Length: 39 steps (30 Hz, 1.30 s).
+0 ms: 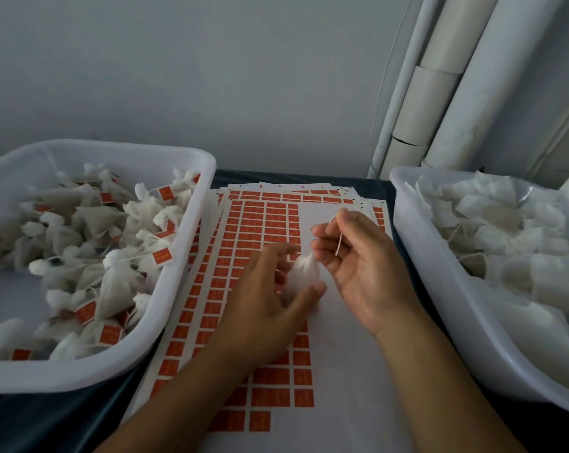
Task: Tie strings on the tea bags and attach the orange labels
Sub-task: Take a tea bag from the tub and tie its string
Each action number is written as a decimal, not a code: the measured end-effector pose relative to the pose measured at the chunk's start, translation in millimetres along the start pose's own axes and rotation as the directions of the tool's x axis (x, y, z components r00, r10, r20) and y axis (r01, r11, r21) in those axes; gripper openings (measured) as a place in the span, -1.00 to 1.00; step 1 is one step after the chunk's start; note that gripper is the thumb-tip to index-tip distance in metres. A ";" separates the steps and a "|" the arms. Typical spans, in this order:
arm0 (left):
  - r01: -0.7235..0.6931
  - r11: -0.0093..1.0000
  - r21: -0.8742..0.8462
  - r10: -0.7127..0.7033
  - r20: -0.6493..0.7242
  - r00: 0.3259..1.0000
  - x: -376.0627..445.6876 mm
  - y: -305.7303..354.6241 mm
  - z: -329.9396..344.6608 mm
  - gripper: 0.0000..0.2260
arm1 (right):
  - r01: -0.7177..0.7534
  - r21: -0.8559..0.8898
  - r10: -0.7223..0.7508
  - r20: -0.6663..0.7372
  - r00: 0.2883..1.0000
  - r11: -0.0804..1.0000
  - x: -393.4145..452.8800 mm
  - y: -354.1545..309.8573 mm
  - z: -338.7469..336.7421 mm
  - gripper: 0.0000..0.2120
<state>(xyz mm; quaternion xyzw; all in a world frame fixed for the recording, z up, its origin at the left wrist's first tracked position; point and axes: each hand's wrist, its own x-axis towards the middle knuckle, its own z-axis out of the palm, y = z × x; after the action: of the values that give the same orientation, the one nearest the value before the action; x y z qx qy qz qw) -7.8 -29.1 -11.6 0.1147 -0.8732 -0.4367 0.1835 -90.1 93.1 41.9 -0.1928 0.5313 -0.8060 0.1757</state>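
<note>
1. Setting: plain grey wall [211, 76]; white pipes [440, 93] in the right corner; dark counter [47, 426] below.
2. Label sheets [358, 371]: a fanned stack of white paper, flat on the counter between the two tubs, gridded with small orange rectangular labels [270, 376]; the top sheet's right portion is bare.
3. Left tub [165, 308]: white plastic, rounded corners; holds a heap of gathered, crinkled tea pouches, tied, each with an orange tag.
4. Right tub [440, 289]: white plastic; holds flat, papery white bags, loosely piled.
5. Tea bag [304, 273]: soft white mesh pouch, teardrop shape, held above the sheets at centre; long axis near upright, gathered neck pointing up and slightly right, rounded body down.
6. Left hand [270, 308]: fingers curled round the pouch body, thumb beneath it; motion-blurred.
7. Right hand [358, 263]: palm up, fingertips pinching a thin white string [339, 245] that runs up from the neck.
</note>
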 end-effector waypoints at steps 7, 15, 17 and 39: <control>0.267 0.867 -0.420 -0.204 0.190 0.960 1.2 12.0 -13.8 -0.57 | 0.109 -0.174 -0.090 0.115 0.989 0.979 -0.8 3.7 -2.1 -0.72; 0.421 0.716 -0.558 -0.321 0.272 0.907 4.1 7.8 -15.3 -0.56 | 0.235 -0.445 -0.096 0.312 0.945 0.864 -9.4 7.9 2.6 -0.77; 0.403 0.680 -0.612 -0.286 0.284 0.915 6.2 6.6 -17.2 -0.52 | 0.226 -0.490 -0.044 0.355 0.934 0.842 -11.6 10.6 4.6 -0.78; 0.438 0.765 -0.472 -0.324 0.307 0.895 9.0 2.5 -29.8 -0.56 | -0.349 -0.213 0.363 0.029 0.931 0.913 -3.1 7.3 -1.9 -0.65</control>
<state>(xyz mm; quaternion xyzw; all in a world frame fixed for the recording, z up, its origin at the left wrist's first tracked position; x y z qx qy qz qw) -3.6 -52.3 8.9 0.1892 -0.6907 -0.6976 0.0229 -87.8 93.3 34.0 -0.1369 0.6311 -0.6947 0.3168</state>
